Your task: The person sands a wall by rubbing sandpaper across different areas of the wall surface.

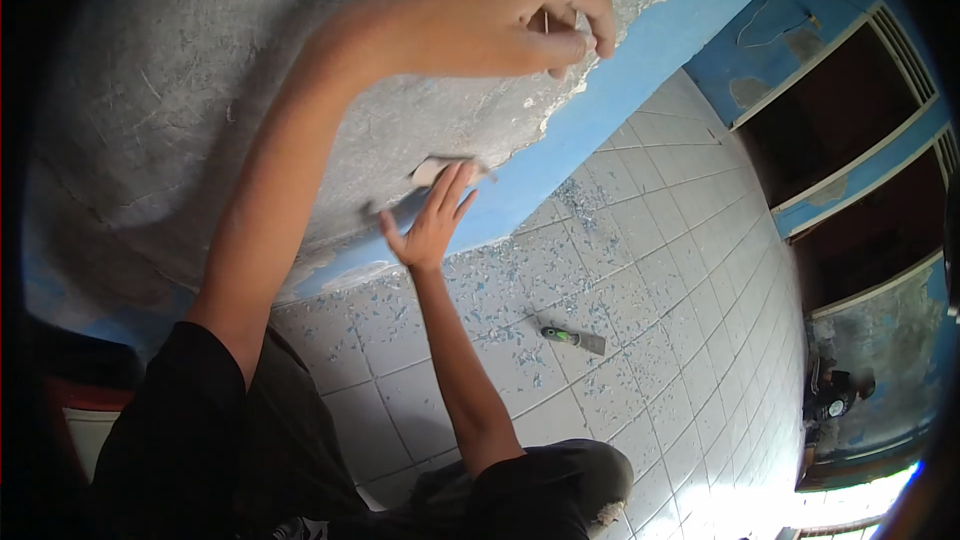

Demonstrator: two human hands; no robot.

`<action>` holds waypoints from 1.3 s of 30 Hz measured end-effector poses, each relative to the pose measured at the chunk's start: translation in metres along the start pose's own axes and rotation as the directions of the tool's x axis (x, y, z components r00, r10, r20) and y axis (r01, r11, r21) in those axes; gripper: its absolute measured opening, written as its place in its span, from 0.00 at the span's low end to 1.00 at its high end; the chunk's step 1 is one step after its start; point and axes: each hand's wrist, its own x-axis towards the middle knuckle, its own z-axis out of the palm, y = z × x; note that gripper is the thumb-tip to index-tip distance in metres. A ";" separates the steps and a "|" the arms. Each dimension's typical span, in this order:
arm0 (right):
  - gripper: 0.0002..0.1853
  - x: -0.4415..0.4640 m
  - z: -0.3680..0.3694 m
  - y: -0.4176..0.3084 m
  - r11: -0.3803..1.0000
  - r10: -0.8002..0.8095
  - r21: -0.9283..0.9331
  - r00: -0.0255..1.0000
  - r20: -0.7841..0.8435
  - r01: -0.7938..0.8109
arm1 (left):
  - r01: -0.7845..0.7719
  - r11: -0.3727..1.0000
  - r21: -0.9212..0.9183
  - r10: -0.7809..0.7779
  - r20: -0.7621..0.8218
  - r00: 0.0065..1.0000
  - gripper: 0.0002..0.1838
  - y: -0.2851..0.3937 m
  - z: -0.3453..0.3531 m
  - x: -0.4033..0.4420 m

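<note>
My left hand is raised against the upper part of the bare grey wall, fingers curled and thumb pressed in beside the ragged edge of the blue paint. What the fingertips pinch, if anything, is too small to make out. Lower down, my right hand has its fingers stretched out and thumb spread. Its fingertips reach a pale object at the wall, partly covered by the fingers; its kind is unclear. On the floor lies a scraper with a green and black handle and a flat blade, apart from both hands.
Blue paint flakes are strewn over the white tiled floor along the wall's foot. Far off at the right, a person in dark clothes is near another patchy wall. Dark openings with pale frames line the opposite wall.
</note>
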 end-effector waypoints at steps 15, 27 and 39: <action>0.57 -0.002 0.005 -0.003 1.000 0.021 -0.005 0.997 -0.072 -0.021 | 0.058 0.998 -0.032 -0.054 0.114 0.992 0.13 0.022 -0.019 -0.004; 0.51 0.122 -0.067 -0.007 0.986 -0.094 0.104 0.958 -0.271 0.126 | -0.001 0.996 -0.088 0.005 0.050 0.999 0.12 0.016 -0.017 -0.008; 0.52 0.130 -0.094 -0.008 0.979 -0.063 0.172 0.962 -0.266 0.111 | 0.135 0.978 -0.161 -0.118 0.110 0.987 0.12 0.013 -0.031 -0.005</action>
